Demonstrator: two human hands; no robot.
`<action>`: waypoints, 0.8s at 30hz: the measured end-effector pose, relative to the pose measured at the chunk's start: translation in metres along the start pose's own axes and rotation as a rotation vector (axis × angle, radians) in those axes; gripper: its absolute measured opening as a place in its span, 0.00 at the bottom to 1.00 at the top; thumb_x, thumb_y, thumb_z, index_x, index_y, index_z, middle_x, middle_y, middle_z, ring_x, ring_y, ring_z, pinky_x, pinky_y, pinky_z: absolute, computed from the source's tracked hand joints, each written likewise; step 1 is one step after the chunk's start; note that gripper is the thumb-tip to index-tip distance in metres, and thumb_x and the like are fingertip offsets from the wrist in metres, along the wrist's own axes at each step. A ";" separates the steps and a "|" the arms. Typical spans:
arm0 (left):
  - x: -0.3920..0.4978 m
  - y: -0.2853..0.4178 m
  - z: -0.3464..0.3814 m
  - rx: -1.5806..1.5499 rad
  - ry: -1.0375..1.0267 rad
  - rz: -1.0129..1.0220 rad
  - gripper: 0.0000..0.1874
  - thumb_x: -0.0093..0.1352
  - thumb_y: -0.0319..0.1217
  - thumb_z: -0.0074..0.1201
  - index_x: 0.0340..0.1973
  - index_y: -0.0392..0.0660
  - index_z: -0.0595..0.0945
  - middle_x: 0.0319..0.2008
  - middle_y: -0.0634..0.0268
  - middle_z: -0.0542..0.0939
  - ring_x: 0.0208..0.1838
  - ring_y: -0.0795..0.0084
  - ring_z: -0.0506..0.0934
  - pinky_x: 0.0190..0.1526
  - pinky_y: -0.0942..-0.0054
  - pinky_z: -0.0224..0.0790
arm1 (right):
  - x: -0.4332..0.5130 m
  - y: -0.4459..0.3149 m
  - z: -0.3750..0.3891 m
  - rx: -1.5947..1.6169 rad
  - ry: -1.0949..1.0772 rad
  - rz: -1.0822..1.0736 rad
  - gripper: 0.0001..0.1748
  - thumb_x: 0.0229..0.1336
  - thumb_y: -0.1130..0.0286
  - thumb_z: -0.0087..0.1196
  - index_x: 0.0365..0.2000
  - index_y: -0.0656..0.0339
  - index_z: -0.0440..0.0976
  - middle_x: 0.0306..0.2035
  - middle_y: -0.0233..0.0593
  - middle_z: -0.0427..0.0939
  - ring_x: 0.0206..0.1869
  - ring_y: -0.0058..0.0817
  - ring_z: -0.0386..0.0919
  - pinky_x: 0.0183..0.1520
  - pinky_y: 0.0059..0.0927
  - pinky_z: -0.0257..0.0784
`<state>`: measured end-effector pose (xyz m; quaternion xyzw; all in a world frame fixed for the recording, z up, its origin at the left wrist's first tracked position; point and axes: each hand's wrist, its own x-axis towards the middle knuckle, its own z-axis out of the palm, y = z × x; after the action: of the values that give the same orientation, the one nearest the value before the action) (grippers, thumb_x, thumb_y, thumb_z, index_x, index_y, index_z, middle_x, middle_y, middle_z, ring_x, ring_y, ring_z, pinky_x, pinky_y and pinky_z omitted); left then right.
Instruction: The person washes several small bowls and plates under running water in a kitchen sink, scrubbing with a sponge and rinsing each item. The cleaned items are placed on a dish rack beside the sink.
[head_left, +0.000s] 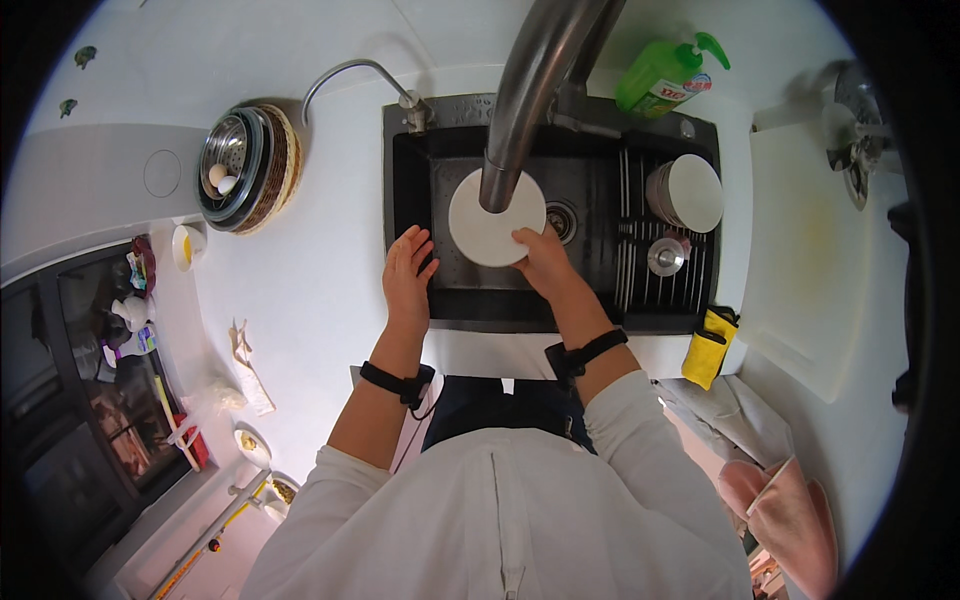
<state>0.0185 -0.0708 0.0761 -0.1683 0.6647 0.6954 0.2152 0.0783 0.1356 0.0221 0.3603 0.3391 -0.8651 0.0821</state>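
My right hand (546, 259) grips the near right rim of a round white dish (480, 236), thumb on top, over the dark sink basin (457, 274). The end of the metal faucet (510, 142) hangs above the dish and hides part of it. I cannot tell whether water runs. My left hand (408, 274) holds nothing; its fingers are apart over the basin's left edge, a short way from the dish. To the right of the basin, a stack of white bowls (694, 193) rests tilted on the dark drying rack (634, 289), with a metal strainer plug (665, 257) in front of it.
A green pump bottle (660, 79) stands behind the sink. Left are a small curved tap (360, 64) and stacked metal bowls and baskets (240, 169) holding eggs. A yellow cloth (709, 349) lies at the sink's front right corner. A white cutting board (802, 255) lies farther right.
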 end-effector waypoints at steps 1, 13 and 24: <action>0.002 0.001 -0.001 -0.072 -0.006 -0.063 0.26 0.80 0.47 0.41 0.65 0.43 0.72 0.62 0.59 0.75 0.62 0.67 0.72 0.61 0.66 0.67 | -0.004 -0.003 -0.002 -0.059 -0.086 0.031 0.33 0.62 0.75 0.46 0.68 0.60 0.57 0.60 0.46 0.70 0.62 0.41 0.73 0.62 0.44 0.74; 0.004 0.002 0.019 -0.302 -0.328 -0.362 0.38 0.78 0.58 0.37 0.71 0.40 0.62 0.69 0.56 0.66 0.76 0.57 0.58 0.73 0.53 0.52 | -0.020 -0.023 0.013 -0.083 0.012 0.028 0.33 0.61 0.72 0.46 0.67 0.62 0.57 0.59 0.46 0.71 0.59 0.40 0.75 0.57 0.45 0.77; 0.010 -0.004 0.039 -0.177 -0.598 -0.347 0.32 0.68 0.33 0.58 0.65 0.33 0.66 0.61 0.53 0.74 0.64 0.59 0.74 0.67 0.55 0.65 | -0.018 -0.087 -0.023 -0.705 0.189 -0.322 0.25 0.69 0.51 0.51 0.52 0.63 0.76 0.50 0.42 0.81 0.52 0.27 0.78 0.51 0.31 0.72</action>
<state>0.0139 -0.0307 0.0699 -0.0859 0.4710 0.7219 0.4997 0.0710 0.2151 0.0687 0.3302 0.6734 -0.6607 0.0327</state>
